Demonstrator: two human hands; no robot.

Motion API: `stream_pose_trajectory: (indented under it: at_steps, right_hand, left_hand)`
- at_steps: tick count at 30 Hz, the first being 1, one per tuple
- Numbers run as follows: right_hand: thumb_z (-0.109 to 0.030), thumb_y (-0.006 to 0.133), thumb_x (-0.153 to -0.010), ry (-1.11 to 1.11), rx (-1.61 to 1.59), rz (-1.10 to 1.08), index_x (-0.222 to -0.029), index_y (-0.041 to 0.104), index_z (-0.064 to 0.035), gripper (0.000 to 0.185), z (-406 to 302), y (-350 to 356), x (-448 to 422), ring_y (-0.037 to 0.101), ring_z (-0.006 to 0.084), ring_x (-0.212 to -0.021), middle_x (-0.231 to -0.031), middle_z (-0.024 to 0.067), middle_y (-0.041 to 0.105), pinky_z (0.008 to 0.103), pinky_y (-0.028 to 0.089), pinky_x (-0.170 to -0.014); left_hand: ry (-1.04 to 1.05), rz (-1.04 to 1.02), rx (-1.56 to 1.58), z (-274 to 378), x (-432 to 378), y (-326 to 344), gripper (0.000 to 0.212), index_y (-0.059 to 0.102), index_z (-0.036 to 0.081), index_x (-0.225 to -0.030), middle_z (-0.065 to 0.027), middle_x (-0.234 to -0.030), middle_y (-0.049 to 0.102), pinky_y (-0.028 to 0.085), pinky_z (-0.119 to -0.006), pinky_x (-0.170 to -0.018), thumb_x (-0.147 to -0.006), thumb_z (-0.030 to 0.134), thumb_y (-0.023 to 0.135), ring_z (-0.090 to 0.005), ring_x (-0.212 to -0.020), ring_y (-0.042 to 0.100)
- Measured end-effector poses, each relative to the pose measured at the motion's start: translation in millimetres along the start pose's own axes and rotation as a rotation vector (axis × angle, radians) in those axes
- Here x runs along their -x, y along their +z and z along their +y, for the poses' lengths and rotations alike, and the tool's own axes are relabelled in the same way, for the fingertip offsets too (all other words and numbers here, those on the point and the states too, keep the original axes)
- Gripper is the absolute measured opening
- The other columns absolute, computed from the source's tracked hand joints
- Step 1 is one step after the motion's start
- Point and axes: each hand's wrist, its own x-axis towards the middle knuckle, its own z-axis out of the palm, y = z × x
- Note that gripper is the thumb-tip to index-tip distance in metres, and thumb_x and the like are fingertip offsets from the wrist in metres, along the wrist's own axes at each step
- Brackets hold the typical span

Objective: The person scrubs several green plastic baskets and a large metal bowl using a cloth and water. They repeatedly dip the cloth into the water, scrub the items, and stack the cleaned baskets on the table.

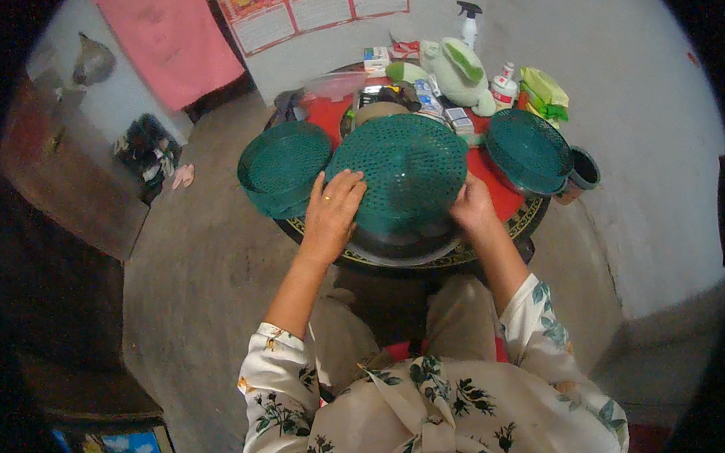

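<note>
A round green plastic strainer basket (405, 165) is tilted in front of me over a dark basin with a pale rim (399, 262). My left hand (333, 209) rests along its left side, fingers spread on the perforated surface and a ring on one finger. At the right edge my right hand (474, 204), slightly blurred, grips the rim. Another green strainer basket (288, 160) sits left of my left hand. To the right stands a third green strainer basket (527, 149), which seems to rest in a metal bowl.
Behind the baskets, the round red-topped table (505, 191) carries a pale green plush toy (456, 73), a white bottle (504, 90), a spray bottle (469, 25), small boxes (459, 120) and a yellow-green packet (542, 94). A dark cup-shaped container (583, 169) stands at the right edge.
</note>
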Motion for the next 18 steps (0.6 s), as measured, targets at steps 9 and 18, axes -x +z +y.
stream_pose_trajectory:
  at_steps: [9,18]
  right_hand:
    - [-0.023,0.036,-0.100,0.015,0.004,0.065,-0.123,0.052,-0.0040,0.033,2.3,4.6,5.9,0.059,0.0273,-0.110,-0.122,0.0124,0.061,0.0431,0.046,-0.097]
    - [-0.023,0.041,-0.100,-0.066,0.129,0.043,-0.128,0.049,-0.0064,0.034,7.5,14.4,8.7,0.057,0.0247,-0.115,-0.125,0.0102,0.059,0.0420,0.044,-0.100]
  left_hand:
    - [0.024,0.043,-0.031,-1.2,3.8,-1.4,0.083,0.045,0.007,-0.126,-0.0096,-0.134,0.051,0.029,-0.054,-0.108,-0.050,-0.006,0.074,-0.0310,-0.126,0.047]
    - [0.019,0.059,-0.047,-5.8,12.4,1.8,0.086,0.044,0.006,-0.128,-0.0099,-0.134,0.051,0.030,-0.054,-0.108,-0.048,-0.004,0.075,-0.0325,-0.126,0.047]
